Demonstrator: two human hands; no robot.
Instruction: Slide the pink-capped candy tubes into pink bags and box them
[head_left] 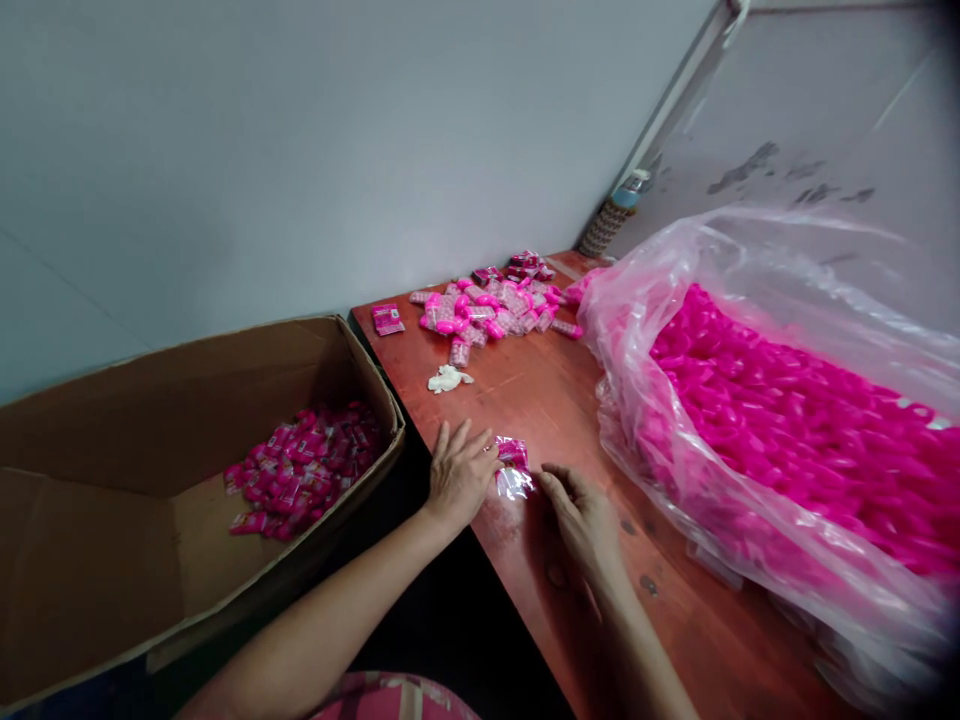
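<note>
Left hand (459, 478) splayed, touching pink packet (513, 460) between hands; right hand (581, 515) curled at packet's edge, grip indeterminate; carton (150, 410) left of both

Dim, cool light; glare whitens the shiny wrapper (514, 484) between the fingers (462, 442), shadow darkens the surface (536, 560) nearer than them, and pink pieces (780, 430) rightward look smeared.

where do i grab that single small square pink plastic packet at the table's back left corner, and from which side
Probably pinch the small square pink plastic packet by its near edge, coming from the front. It lies nearly flat, with the pale grey wall behind and the heap of clear, pink-capped tubes on its right; the left hand is nearer.
</note>
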